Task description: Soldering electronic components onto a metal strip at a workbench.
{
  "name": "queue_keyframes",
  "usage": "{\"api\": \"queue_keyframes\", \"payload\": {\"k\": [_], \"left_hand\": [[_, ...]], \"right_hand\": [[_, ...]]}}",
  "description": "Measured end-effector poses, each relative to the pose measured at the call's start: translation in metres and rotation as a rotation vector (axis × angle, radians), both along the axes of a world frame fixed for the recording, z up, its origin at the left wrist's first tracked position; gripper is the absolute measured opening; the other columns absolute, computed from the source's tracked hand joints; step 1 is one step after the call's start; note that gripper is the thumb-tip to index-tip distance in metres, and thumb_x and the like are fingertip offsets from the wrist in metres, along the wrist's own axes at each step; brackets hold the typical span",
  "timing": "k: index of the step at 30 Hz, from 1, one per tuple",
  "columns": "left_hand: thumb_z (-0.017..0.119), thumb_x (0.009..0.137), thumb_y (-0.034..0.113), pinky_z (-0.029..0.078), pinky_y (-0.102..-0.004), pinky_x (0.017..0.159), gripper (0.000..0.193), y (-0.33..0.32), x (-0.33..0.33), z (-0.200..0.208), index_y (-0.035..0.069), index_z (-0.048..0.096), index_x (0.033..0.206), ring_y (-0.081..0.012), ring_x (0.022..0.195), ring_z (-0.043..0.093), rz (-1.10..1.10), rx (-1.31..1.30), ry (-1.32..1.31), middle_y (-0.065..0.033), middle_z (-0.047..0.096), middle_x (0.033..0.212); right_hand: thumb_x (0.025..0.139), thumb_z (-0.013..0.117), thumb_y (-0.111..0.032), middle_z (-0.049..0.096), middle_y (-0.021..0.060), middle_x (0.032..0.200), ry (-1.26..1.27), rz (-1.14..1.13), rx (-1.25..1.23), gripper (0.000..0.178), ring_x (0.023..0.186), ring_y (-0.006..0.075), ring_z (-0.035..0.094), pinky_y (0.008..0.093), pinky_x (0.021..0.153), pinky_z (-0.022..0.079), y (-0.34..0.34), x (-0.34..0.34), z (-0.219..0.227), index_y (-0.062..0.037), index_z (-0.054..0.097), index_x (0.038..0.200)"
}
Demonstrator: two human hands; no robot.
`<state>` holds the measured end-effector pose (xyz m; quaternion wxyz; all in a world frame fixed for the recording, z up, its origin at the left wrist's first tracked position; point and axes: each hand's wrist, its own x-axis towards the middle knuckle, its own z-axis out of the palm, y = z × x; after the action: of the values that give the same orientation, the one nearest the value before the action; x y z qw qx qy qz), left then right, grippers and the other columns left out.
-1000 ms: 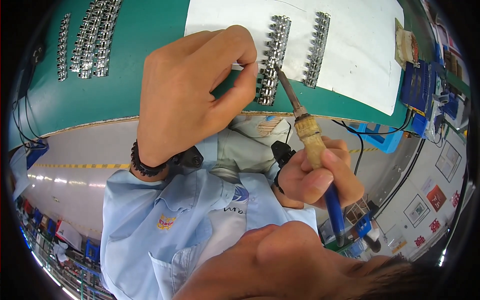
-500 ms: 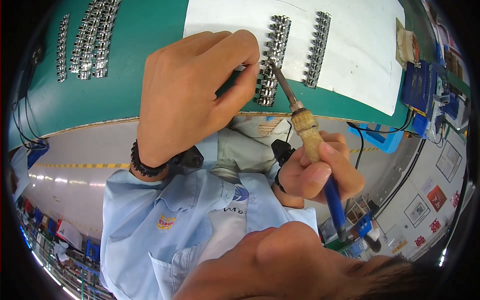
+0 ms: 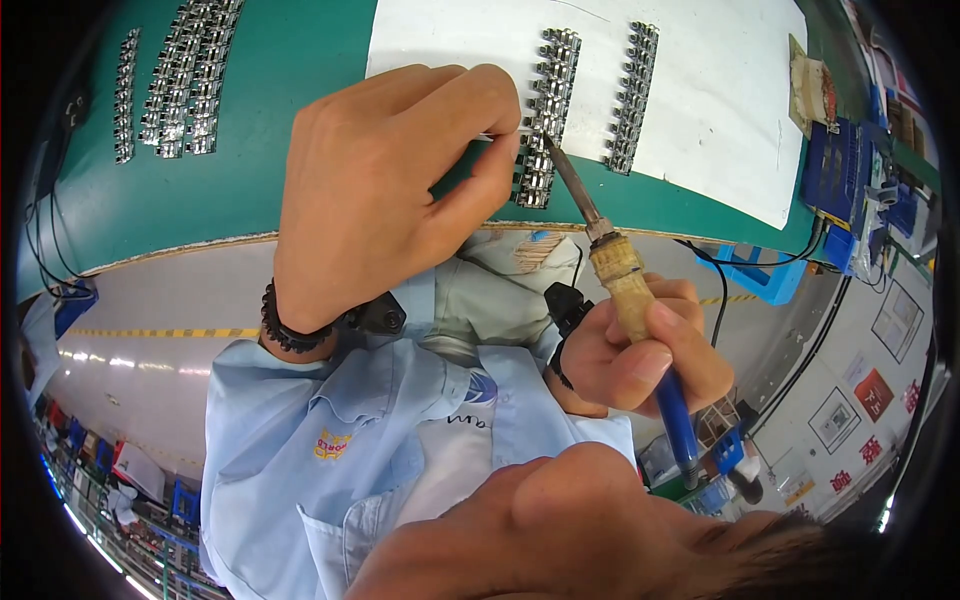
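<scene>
green bench (image 3: pixel 250 190) mat, white sheet (image 3: pixel 700 110) laid over its far side. landmark: nearer strip of metal terminals (image 3: pixel 545 120), lying across the sheet's edge. left hand (image 3: pixel 385 200) beside it, grip pinched shut on a thin solder wire (image 3: pixel 500 137) fed toward the strip. right hand (image 3: pixel 640 350) below it, grip closed round a soldering iron (image 3: pixel 625 280), cork collar, blue handle, dark tip touching the strip midway. second strip (image 3: pixel 632 95) just beyond. more strips (image 3: pixel 185 85) well off to the left. likely mid-strip; which joints are done can't be told.
</scene>
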<state>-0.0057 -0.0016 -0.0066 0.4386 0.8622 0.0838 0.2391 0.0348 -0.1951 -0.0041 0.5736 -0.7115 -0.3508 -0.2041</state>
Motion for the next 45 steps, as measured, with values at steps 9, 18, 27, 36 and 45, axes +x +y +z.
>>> {"api": "queue_keyframes", "payload": {"k": [9,18,27,36,45], "left_hand": [[0.073,0.079,-0.004,0.026,-0.0311,0.048,0.013,0.0,0.002,0.001,0.005,0.066,0.084,-0.011,0.051,0.034,-0.003,0.046,0.033,-0.0013,0.042,0.06],[0.074,0.083,-0.001,0.025,-0.0282,0.048,0.01,0.001,-0.002,0.001,0.004,0.067,0.088,-0.0078,0.051,0.033,-0.013,0.028,-0.011,-0.0003,0.044,0.061],[0.069,0.09,-0.001,0.024,-0.0226,0.052,0.009,-0.014,-0.02,0.013,0.002,0.062,0.086,-0.0041,0.058,0.032,0.193,-0.391,-0.04,0.0029,0.05,0.073],[0.069,0.089,-0.002,0.021,-0.0232,0.05,0.01,-0.008,-0.015,0.003,0.004,0.062,0.085,-0.0016,0.055,0.03,0.01,-0.238,0.102,0.0063,0.046,0.065],[0.071,0.087,-0.004,0.02,-0.0232,0.048,0.01,-0.008,-0.014,0.0,0.004,0.063,0.086,-0.0016,0.053,0.03,0.025,-0.163,0.07,0.0058,0.047,0.064]], "right_hand": [[0.102,0.057,-0.026,0.045,0.0043,0.057,-0.009,0.061,-0.077,0.03,0.051,0.0115,0.038,0.0277,0.049,0.035,-0.002,0.005,0.0,0.0034,0.054,0.106],[0.104,0.054,-0.023,0.05,0.0058,0.062,-0.067,0.028,0.013,0.028,0.056,0.0124,0.044,0.0273,0.055,0.038,-0.002,0.002,-0.001,0.0041,0.056,0.108],[0.103,0.053,-0.022,0.051,0.0067,0.062,-0.084,0.008,0.043,0.026,0.056,0.013,0.044,0.0279,0.057,0.04,-0.014,-0.001,-0.004,0.0039,0.056,0.108],[0.103,0.058,-0.033,0.051,0.0044,0.058,-0.082,-0.041,0.023,0.033,0.043,0.0158,0.045,0.0306,0.042,0.043,-0.009,-0.006,-0.004,-0.0011,0.052,0.105],[0.102,0.06,-0.031,0.053,0.005,0.059,-0.063,-0.026,0.018,0.032,0.045,0.0162,0.048,0.0306,0.042,0.042,-0.002,-0.003,-0.007,0.0005,0.057,0.104]]}}
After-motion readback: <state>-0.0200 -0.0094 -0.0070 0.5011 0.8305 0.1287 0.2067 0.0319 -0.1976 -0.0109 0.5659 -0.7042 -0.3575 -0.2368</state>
